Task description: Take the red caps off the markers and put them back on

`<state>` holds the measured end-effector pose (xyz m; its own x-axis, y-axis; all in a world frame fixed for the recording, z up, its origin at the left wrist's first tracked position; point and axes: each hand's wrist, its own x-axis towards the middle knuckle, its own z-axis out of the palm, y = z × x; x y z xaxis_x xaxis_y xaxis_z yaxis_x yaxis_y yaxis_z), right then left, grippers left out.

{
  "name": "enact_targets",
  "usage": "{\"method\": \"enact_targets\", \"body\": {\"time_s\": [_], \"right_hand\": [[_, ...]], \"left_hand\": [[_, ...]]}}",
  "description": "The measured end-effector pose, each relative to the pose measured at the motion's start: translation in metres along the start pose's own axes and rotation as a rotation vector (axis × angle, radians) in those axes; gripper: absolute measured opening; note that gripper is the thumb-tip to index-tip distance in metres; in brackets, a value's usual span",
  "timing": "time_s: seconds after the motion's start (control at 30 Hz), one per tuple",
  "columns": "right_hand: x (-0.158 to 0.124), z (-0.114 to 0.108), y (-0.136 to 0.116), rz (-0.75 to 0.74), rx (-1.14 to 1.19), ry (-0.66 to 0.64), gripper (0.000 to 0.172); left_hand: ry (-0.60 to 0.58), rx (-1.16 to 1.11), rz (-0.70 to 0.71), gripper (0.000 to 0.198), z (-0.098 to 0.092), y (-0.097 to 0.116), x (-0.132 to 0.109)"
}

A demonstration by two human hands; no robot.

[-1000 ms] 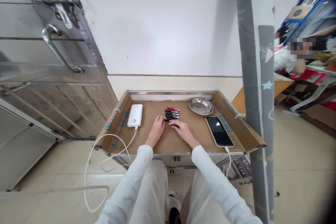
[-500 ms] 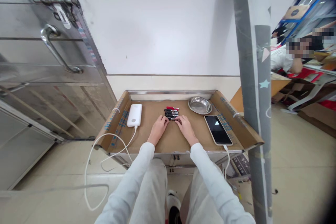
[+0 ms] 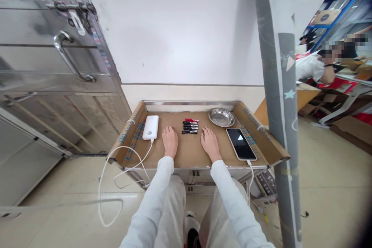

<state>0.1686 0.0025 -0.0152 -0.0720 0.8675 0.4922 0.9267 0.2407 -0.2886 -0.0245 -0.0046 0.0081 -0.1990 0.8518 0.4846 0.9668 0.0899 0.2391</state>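
Observation:
Several black markers lie side by side on the cardboard-covered table, with a red marker behind them. The nearest black marker sits a little apart from the others. To the left of the markers, my left hand rests on the cardboard, fingers stretched forward, holding nothing. My right hand lies flat to their right, its fingers slightly spread and also without anything in them. Neither hand touches a marker.
A white power bank with a cable stands left, near my left hand. On the right are a shiny metal dish and a phone on a cable. A wrapped pole rises beside the table; a person works beyond it.
Both hands have let go of the nearest black marker and moved apart, the left one leftward, the right one slightly rightward. The markers stay in their row.

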Motion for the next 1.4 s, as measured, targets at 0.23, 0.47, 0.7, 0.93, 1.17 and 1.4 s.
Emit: {"method": "enact_targets", "body": {"time_s": [0.23,0.47,0.7,0.93,1.17,1.4], "right_hand": [[0.000,0.001,0.001,-0.005,0.016,0.013,0.035],[0.000,-0.009,-0.006,-0.042,0.037,0.030,0.031],[0.001,-0.022,-0.021,-0.279,0.110,-0.065,0.023],[0.000,-0.022,-0.020,-0.276,0.084,-0.095,0.017],[0.001,-0.020,-0.015,-0.187,0.034,-0.057,0.021],[0.016,-0.015,-0.021,-0.196,0.224,0.024,0.028]], "left_hand": [[0.005,0.020,-0.004,0.025,0.004,-0.001,-0.001],[0.022,0.016,0.045,0.025,0.000,0.002,-0.006],[-0.128,-0.247,0.499,0.019,-0.009,0.011,-0.011],[-0.202,-0.328,0.469,0.012,-0.001,0.008,-0.009],[-0.125,-0.416,0.454,0.015,0.000,0.013,0.001],[-0.038,-0.449,0.452,0.020,0.007,0.015,0.007]]}}
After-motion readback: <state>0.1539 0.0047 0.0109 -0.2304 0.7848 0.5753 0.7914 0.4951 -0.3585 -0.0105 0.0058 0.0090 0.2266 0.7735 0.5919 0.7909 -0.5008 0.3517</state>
